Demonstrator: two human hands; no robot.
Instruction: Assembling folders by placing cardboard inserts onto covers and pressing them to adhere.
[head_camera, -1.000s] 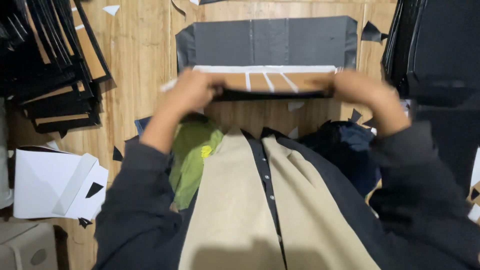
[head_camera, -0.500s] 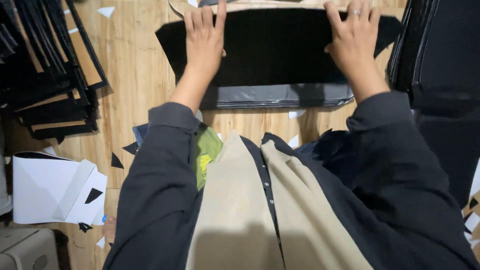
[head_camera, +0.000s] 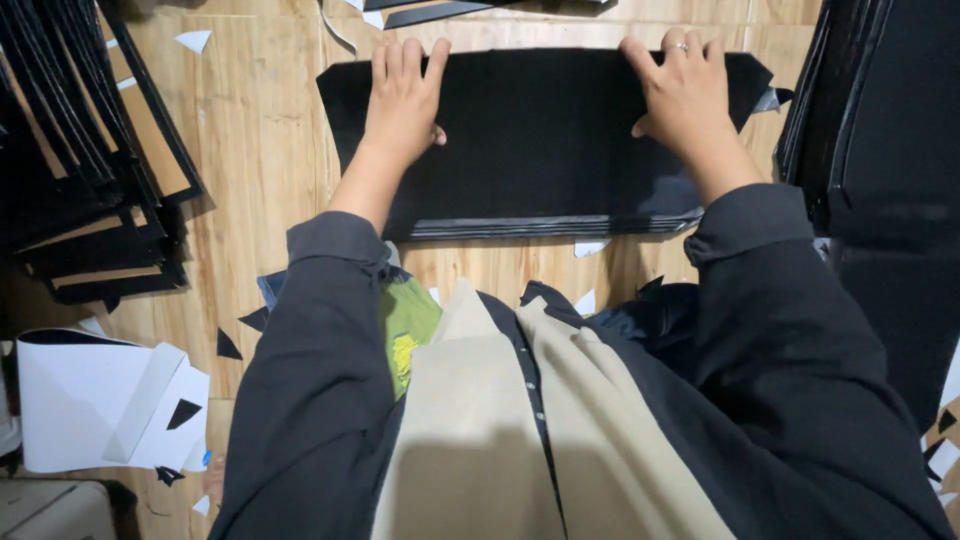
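Black cardboard sheet (head_camera: 545, 140) lies flat on the wooden floor (head_camera: 250, 180), straight ahead of you, w/ both your hands on its top face. Going L to R:

1. Far L: stack of black-edged boards (head_camera: 85, 170) fanned on the floor, well apart from the sheet. Below it, white paper sheets (head_camera: 95, 405) w/ small black offcuts on top.
2. L hand (head_camera: 405, 95): palm down on the sheet's upper L part. Fingers straight and close together, tips at the far edge; thumb set off to the side. It pinches nothing; it presses flat. Judged reason: weight through the palm keeps the sheet from shifting and holds it flat.
3. Centre: near edge of the sheet shows several thin layers, so it looks folded or stacked; cannot tell which.
4. R hand (head_camera: 685, 95): mirrors the L, palm down on the upper R part, ring on one finger. Fingers extended, slightly spread, reaching the far edge; thumb angled inward.
5. Far R: tall pile of black panels (head_camera: 880, 130), just beside the sheet's R corner.

Arm pose: both arms reach fwd, elbows bent outward, dark sleeves (head_camera: 310, 400) ending at the wrists. Hands sit wide, near opposite ends, likely for even pressure.
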